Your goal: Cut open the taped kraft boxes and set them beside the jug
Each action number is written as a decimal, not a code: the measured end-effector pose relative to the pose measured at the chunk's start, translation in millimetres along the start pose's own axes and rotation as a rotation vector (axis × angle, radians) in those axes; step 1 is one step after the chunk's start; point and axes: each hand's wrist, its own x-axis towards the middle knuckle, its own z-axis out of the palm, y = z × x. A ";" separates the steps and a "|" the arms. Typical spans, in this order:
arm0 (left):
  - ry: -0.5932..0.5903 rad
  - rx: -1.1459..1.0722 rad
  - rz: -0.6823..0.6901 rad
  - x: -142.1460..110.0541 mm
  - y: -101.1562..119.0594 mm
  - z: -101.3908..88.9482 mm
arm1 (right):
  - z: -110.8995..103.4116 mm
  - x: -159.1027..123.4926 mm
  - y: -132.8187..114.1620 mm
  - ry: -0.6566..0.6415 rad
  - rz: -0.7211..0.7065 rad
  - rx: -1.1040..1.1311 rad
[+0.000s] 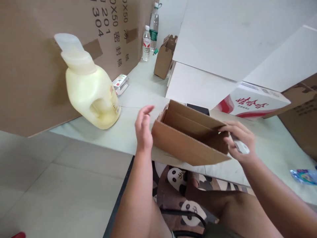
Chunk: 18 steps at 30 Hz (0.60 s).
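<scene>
While my right hand (pixel 239 137) was closed round a white handle (pixel 242 146), its fingertips lay against the right end of the open box (pixel 185 142); I could not tell whether they also pinched its wall. My left hand (pixel 144 129) held nothing: the fingers were loosely bent and raised beside the box's left end, and I could not make out whether they touched it. The box sat mouth up between my hands, at the near edge of the pale surface (pixel 127 132).

As I judged it, pressing on the near wall could have tipped the box toward my legs (pixel 237 211), being so close to the edge. The handle, sharing that right grip, could have slipped or jabbed the cardboard had I shifted my fingers carelessly. A wide swing of my left hand could have knocked the jug (pixel 86 87).

Counting, I had one handle, one box and one jug. Farther back stood two bottles, a small bottle (pixel 146 44) and a tall bottle (pixel 154 26), and one little carton (pixel 163 61). One big carton (pixel 44 72) rose behind the jug; one red-and-white pack (pixel 255 102) and one packet (pixel 304 177) lay rightward.
</scene>
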 end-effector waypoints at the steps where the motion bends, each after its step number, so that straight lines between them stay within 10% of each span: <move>1: -0.162 -0.059 -0.042 -2.9 -0.1 6.4 | -5.9 -17.3 5.6 0.028 0.046 0.015; 4: -0.452 -0.122 -0.094 -11.5 -2.7 27.8 | -5.2 -53.4 24.9 0.218 0.276 0.170; 10: -0.469 -0.069 -0.005 -16.4 -15.8 55.1 | 18.3 -66.4 42.0 0.300 0.704 0.449; 18: -0.516 0.100 0.244 -16.7 -29.4 60.0 | 26.3 -70.8 47.2 0.363 0.728 0.580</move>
